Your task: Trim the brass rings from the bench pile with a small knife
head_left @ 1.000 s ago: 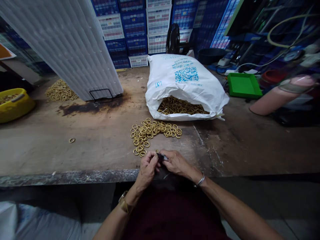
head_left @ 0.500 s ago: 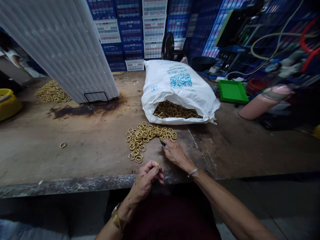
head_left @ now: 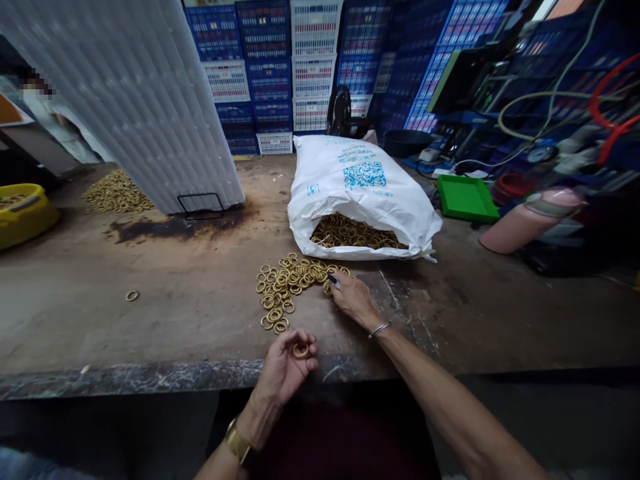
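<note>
My left hand (head_left: 285, 367), palm up at the table's front edge, has its fingers curled around a brass-coloured ring (head_left: 301, 351). My right hand (head_left: 354, 298) is at the near right side of a loose pile of brass rings (head_left: 295, 277). Held in it is a small tool with a black tip (head_left: 333, 280); its kind is too small to tell. Whether the right fingers also touch a ring cannot be made out. Just behind the pile lies a white woven sack (head_left: 325, 187), its mouth facing me and full of similar rings (head_left: 357, 233).
One ring (head_left: 132, 295) lies alone at the left. Farther back are another ring heap (head_left: 117, 192), a leaning stack of pale ribbed sheets (head_left: 165, 120) and a yellow basin (head_left: 30, 217). A green tray (head_left: 467, 198) and pink bottle (head_left: 525, 223) stand at right. A person (head_left: 55, 120) is far left.
My left hand has turned palm up, and the ring in it now shows its full round face. My right hand stays by the pile with the black-tipped tool. The view has tilted up slightly.
</note>
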A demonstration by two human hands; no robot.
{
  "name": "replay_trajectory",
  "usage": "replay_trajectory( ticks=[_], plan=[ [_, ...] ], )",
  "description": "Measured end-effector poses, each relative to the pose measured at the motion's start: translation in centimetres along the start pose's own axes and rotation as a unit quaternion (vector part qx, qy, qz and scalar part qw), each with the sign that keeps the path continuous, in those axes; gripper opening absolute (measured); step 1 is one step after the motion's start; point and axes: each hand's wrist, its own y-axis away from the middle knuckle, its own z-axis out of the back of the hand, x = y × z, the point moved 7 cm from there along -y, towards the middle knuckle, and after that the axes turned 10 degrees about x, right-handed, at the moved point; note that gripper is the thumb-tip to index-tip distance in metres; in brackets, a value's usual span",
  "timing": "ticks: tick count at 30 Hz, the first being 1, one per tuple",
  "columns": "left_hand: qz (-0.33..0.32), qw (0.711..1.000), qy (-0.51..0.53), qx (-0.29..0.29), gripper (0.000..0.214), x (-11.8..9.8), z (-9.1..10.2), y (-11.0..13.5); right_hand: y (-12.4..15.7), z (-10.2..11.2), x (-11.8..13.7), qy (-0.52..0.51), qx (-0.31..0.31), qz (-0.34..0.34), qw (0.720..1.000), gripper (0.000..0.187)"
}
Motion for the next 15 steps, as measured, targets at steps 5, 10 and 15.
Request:
replay_trajectory(
  ticks=[5,10,15],
  plan=[
    [-0.009,0.999,-0.023,-0.031,0.026,-0.3,0.3,-0.4,1.2,-0.8,0.2,-0.102,-0.033,0.075,0.991,0.019],
    [-0.068,0.978,-0.168,-0.106,0.037,-1.6,0.3,-0.5,3.7,-1.7,2.3,-0.238,-0.042,0.199,0.95,0.015],
    [-0.067,0.968,-0.227,-0.087,0.039,-2.2,0.5,-0.9,5.6,-1.5,4.2,-0.285,-0.01,0.226,0.931,0.013]
  ],
)
